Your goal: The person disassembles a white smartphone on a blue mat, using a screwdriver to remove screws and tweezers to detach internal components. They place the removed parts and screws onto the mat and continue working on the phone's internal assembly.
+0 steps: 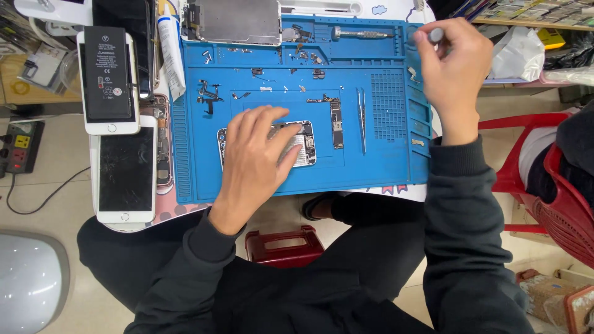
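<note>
Left hand [257, 154]: I see it palm-down, fingers spread over the opened phone [300, 145] on the blue mat [383, 161]
Right hand [448, 68]: raised at the mat's far corner, fingers pinching a small grey tool [435, 34]

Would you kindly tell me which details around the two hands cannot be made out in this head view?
- Opened phone: mostly covered by the left hand.
- Grey tool: only its tip shows; the right hand hides the rest.
- Loose parts on the blue mat: too small to identify.
</note>
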